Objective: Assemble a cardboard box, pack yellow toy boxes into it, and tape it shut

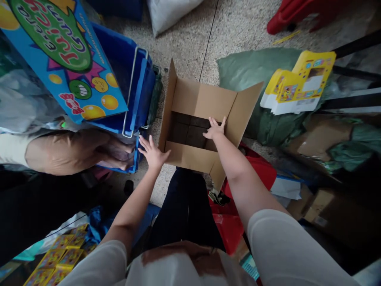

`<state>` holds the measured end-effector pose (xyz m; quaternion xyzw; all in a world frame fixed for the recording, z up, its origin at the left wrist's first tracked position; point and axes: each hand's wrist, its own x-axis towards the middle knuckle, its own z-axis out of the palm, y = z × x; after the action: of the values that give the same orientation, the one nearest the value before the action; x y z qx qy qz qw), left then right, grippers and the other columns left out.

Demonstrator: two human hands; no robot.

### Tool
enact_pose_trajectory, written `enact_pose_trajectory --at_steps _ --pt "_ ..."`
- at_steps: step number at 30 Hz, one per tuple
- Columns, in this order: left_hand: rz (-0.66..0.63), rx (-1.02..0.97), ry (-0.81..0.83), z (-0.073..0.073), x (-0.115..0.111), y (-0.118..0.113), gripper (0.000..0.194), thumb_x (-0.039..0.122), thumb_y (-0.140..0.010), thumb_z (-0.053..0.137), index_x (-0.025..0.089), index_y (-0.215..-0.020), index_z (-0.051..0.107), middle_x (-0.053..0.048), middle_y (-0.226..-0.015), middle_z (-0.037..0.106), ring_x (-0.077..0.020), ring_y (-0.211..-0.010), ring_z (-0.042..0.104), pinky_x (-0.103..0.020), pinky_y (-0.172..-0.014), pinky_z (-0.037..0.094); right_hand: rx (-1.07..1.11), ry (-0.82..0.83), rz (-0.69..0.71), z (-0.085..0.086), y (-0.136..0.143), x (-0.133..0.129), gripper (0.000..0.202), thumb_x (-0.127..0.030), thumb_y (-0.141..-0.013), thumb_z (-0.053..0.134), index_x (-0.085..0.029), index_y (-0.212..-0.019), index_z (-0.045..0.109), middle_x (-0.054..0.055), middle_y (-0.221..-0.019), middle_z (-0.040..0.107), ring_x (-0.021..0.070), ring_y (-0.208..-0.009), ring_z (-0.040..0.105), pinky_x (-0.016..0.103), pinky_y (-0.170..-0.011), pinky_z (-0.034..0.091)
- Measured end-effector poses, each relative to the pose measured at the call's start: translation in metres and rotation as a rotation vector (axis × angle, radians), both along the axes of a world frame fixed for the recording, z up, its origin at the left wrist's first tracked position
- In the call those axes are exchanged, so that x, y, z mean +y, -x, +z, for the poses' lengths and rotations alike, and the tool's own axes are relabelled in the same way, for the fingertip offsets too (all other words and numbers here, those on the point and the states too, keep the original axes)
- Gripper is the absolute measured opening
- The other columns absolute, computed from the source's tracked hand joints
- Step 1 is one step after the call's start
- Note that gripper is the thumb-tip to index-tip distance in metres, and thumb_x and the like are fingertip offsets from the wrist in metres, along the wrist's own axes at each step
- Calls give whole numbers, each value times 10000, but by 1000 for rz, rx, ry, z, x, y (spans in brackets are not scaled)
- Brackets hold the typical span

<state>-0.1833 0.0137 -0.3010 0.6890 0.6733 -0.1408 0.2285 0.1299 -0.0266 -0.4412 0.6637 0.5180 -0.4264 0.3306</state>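
Note:
An upright brown cardboard box (195, 157) stands on the floor before me, its top flaps folded outward. Its dark bottom shows, with crossing lines on it. My right hand (214, 129) is over the box's opening near its right side, fingers spread and holding nothing; whether it touches the cardboard I cannot tell. Just outside the left flap is my left hand (153, 153), with fingers stretched wide and nothing in it. The thumb comes close to the flap's edge.
A blue crate (139, 87) with a blue Juicy Gum carton (74, 59) is at left, beside another person's arm (68, 153). Yellow printed card sheets (300, 81) lie on a green sack (253, 71) at right. A red stool (258, 171) stands near the box. Yellow packs (59, 254) fill the lower left.

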Motion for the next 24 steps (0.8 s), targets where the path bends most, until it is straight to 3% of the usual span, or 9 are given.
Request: enact_pose_trajectory --at_steps 3,6,9,14,16,19,24 --pt "123 -170 123 -7 7 -2 1210 305 -914 762 196 -1748 -108 -188 -1807 231 -367 -1596 429 -513 -1300 423 46 -17 -10 5 1 -8 884 -793 -982 456 -209 -1645 495 126 -1828 -194 419 -1661 -270 821 -1186 -198" --pt "88 -301 173 -14 2 -7 1029 193 -963 639 243 -1769 1 -86 -1753 402 -263 -1533 532 -366 -1275 468 7 -59 38 4 14 -18 1335 -889 -766 703 -121 -1745 217 235 -1774 -293 470 -1570 -429 856 -1154 -186" --pt "65 -301 171 -15 -5 -8 916 197 -998 589 247 -1772 103 -61 -1666 537 -258 -1449 623 -367 -1224 529 -39 -29 89 -4 29 -25 1510 -851 -644 844 -100 -1752 145 289 -1758 -294 504 -1523 -478 865 -1131 -204" --pt "76 -241 175 -18 0 -1 797 202 -1011 587 221 -1746 278 -66 -1484 708 -302 -1387 673 -412 -1204 554 -54 -27 116 -22 38 -28 1495 -810 -621 898 -90 -1740 217 313 -1748 -293 564 -1522 -441 860 -1120 -218" --pt "64 -245 181 -20 2 1 796 201 -1010 594 219 -1744 287 -65 -1494 702 -291 -1407 658 -396 -1223 537 -42 -81 115 -25 37 -30 1487 -803 -616 906 -88 -1734 235 318 -1750 -284 569 -1531 -424 869 -1118 -208" --pt "12 -343 191 -22 -2 0 877 221 -1018 592 243 -1773 145 -49 -1634 580 -245 -1505 566 -356 -1283 462 -56 -166 95 -23 35 -33 1465 -756 -603 939 -102 -1728 264 320 -1768 -234 568 -1571 -361 855 -1136 -206" --pt "-67 -459 160 -34 -15 -2 898 217 -1033 519 241 -1776 16 -52 -1821 250 -215 -1690 205 -356 -1385 227 -84 -184 48 -21 37 -36 1442 -700 -601 967 -110 -1724 280 306 -1779 -218 529 -1590 -359 842 -1162 -190"
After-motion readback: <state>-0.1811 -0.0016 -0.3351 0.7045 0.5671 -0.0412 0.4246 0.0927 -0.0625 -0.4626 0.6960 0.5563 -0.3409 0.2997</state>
